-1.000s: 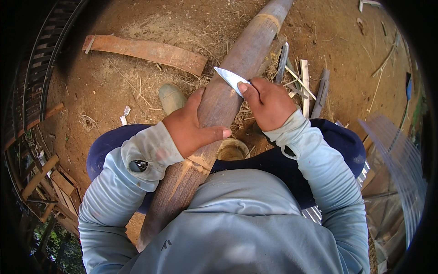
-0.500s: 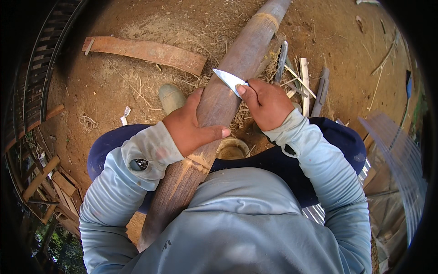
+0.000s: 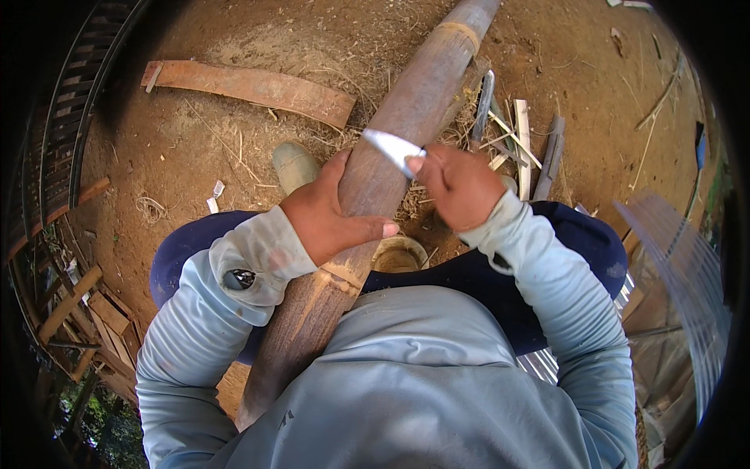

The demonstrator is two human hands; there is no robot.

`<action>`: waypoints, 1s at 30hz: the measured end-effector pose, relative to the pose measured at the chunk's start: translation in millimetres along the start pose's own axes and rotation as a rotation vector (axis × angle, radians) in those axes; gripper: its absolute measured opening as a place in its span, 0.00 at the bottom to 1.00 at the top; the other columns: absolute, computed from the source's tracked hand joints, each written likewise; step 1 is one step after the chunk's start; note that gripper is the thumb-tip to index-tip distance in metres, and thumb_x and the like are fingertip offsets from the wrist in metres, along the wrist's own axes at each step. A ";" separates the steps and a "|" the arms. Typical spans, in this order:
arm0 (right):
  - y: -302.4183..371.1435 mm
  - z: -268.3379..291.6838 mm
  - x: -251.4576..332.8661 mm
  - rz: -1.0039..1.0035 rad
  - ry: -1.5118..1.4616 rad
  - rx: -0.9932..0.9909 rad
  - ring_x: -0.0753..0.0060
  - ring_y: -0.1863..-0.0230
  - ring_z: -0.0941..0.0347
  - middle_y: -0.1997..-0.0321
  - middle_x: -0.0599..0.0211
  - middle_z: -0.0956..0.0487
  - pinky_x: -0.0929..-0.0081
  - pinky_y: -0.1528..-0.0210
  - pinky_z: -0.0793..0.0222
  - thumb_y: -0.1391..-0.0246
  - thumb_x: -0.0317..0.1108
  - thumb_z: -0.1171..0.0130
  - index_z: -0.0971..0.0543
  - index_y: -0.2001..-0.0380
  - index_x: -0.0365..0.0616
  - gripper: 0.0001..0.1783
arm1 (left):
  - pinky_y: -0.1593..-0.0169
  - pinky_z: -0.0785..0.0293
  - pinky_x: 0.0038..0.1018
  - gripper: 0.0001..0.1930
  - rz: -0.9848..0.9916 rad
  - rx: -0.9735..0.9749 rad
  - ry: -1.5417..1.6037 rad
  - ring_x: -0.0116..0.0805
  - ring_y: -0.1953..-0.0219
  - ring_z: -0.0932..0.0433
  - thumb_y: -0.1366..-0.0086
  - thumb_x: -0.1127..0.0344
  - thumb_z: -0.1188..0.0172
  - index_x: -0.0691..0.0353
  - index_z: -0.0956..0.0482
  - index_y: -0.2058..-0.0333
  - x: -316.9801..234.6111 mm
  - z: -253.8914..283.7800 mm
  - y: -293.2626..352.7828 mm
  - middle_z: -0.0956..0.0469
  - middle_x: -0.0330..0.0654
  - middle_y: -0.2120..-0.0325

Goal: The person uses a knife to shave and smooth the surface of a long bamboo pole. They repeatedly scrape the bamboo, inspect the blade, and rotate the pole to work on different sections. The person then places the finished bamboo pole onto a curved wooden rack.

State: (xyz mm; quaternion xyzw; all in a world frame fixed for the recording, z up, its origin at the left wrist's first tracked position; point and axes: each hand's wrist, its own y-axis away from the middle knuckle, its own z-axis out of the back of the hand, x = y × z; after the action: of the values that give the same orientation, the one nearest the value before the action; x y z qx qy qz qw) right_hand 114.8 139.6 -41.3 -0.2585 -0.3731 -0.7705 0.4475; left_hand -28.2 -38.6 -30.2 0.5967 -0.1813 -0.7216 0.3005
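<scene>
A thick brown bamboo pole (image 3: 414, 94) runs slantwise from the lower left, beside my body, up to the top of the view. Pale rings mark its joints. My left hand (image 3: 332, 215) grips the pole from its left side, thumb lying across the top. In my right hand (image 3: 462, 184) is a knife (image 3: 393, 148) with a short, bright, pointed blade. The blade lies across the pole above my left hand, its tip toward the left, slightly blurred. My right fingers wrap the handle and hide it, with the thumb pressed near the blade's base.
A curved reddish board (image 3: 250, 87) lies on the dirt at the upper left. Split sticks (image 3: 522, 141) are heaped right of the pole. My boot (image 3: 295, 166) stands left of it, and a round tan container (image 3: 398, 255) sits between my legs. Clear corrugated sheet (image 3: 676, 273) leans at the right.
My right hand and the knife have shifted slightly down and toward me along the pole. My left hand keeps its hold, almost unmoved.
</scene>
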 end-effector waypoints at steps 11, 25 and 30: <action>-3.7 8.1 -1.0 -0.037 0.059 -0.085 0.37 0.71 0.25 0.76 0.43 0.24 0.48 0.67 0.31 0.34 0.46 0.51 0.22 0.71 0.37 0.22 | 0.37 0.35 0.33 0.59 0.077 0.038 -0.016 0.47 0.40 0.29 0.49 0.44 0.27 0.76 0.54 0.33 -10.7 3.5 1.0 0.31 0.62 0.43; -7.3 7.7 4.8 -0.003 0.122 -0.073 0.36 0.71 0.26 0.76 0.44 0.23 0.47 0.66 0.30 0.34 0.46 0.51 0.24 0.72 0.38 0.21 | 0.40 0.30 0.32 0.60 0.057 0.004 -0.020 0.49 0.43 0.26 0.51 0.43 0.26 0.78 0.53 0.34 -6.8 1.6 0.8 0.30 0.64 0.46; -6.2 3.2 4.8 -0.016 0.109 -0.064 0.36 0.70 0.25 0.76 0.43 0.23 0.47 0.65 0.30 0.34 0.46 0.51 0.24 0.71 0.38 0.21 | 0.40 0.30 0.32 0.60 0.055 0.000 -0.024 0.50 0.43 0.26 0.51 0.43 0.26 0.78 0.52 0.34 -3.2 0.7 0.8 0.29 0.64 0.46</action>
State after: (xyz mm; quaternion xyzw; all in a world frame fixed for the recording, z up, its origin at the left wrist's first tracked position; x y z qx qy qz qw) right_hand 107.3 141.7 -38.0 -0.2272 -0.3253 -0.7987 0.4524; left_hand -28.4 -37.2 -27.2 0.5829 -0.2011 -0.7202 0.3180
